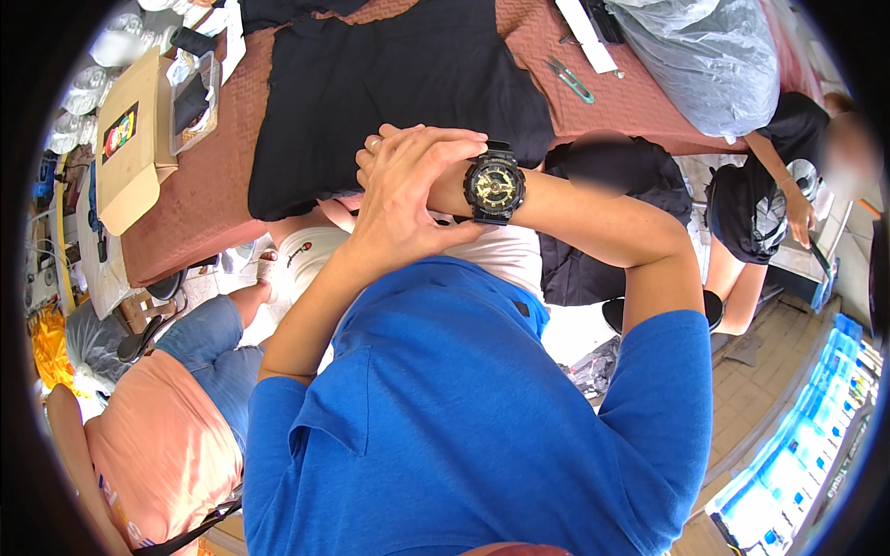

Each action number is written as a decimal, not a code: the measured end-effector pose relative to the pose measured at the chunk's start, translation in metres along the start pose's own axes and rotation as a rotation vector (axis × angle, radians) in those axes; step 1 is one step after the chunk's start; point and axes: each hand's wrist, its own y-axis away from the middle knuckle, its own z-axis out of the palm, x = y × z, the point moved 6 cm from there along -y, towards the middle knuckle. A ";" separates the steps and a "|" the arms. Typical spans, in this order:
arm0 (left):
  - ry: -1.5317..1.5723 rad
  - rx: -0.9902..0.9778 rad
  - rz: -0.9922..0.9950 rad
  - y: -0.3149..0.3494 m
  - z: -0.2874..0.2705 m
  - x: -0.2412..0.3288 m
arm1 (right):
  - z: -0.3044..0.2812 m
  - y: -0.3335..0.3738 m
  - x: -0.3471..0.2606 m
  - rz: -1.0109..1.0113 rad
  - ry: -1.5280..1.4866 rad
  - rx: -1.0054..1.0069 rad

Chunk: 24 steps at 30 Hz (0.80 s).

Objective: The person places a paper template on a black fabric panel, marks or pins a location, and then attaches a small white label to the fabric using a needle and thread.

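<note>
My left hand (399, 204) is curved over my right wrist. Its thumb and forefinger lie along opposite edges of a black wristwatch (494, 188) with a gold-coloured dial, worn on that wrist. My right forearm (593, 208) crosses in front of my body from the right. Most of my right hand is hidden under the left one, so its fingers cannot be made out clearly. A ring (374, 145) shows on a finger at the left of the joined hands. Just beyond them, a black garment or cloth (399, 88) lies spread on the table (199, 208).
Green-handled thread snips (570, 81) lie right of the cloth, near a large grey plastic bag (705, 56). At left stand a cardboard box (134, 139) and a clear plastic container (195, 107). People sit at left (167, 445) and right (760, 185). Dark cloth (584, 264) hangs beside my right forearm.
</note>
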 end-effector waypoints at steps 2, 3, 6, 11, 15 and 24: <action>-0.004 -0.012 -0.014 -0.001 -0.001 -0.002 | 0.000 -0.001 0.001 0.002 -0.008 -0.001; -0.002 -0.017 -0.020 -0.001 0.000 -0.004 | 0.000 -0.001 0.002 0.003 -0.011 -0.001; 0.006 -0.018 -0.024 -0.001 0.001 -0.010 | -0.001 -0.002 0.005 0.001 -0.020 -0.003; 0.009 -0.010 -0.028 -0.002 0.001 -0.014 | -0.001 -0.004 0.008 -0.003 -0.028 -0.006; 0.029 0.004 -0.047 -0.002 0.000 -0.019 | 0.001 -0.008 0.009 -0.018 -0.039 -0.011; 0.016 0.006 -0.058 0.002 0.001 -0.026 | 0.003 -0.012 0.009 -0.033 -0.057 -0.010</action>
